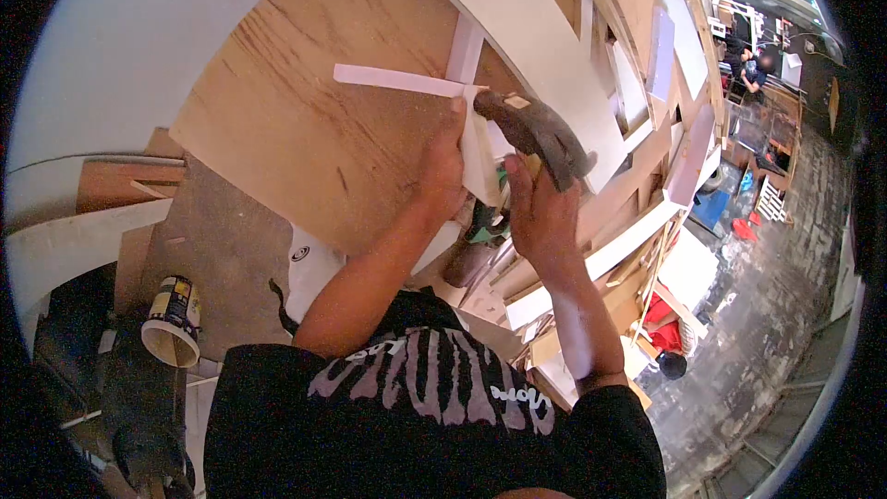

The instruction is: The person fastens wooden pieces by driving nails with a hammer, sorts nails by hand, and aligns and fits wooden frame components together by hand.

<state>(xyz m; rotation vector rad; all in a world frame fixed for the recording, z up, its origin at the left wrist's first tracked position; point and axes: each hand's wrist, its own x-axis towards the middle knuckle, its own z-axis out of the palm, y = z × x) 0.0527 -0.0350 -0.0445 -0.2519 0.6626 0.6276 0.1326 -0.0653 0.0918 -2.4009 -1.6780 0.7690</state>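
My right hand (547, 222) is closed around a hammer, close to its dark curved head (540, 134); most of the handle is hidden. My left hand (442, 166) grips a white-faced wooden piece (476, 143) just left of the hammer head, its thumb side near the top end. A narrow white strip (397, 79) meets that piece at its upper end and points left. Another pale strip (465, 51) runs up from the same corner. Beneath the hands lies a large brown plywood sheet (296, 111). A green and dark tool (488, 222) shows partly between my forearms.
A paint bucket (173, 323) lies tipped at the lower left. Long white boards (527, 18) and stacked timber (684, 166) stretch along the right. A person in red (663, 323) is low at right, and other people (750, 74) are farther back.
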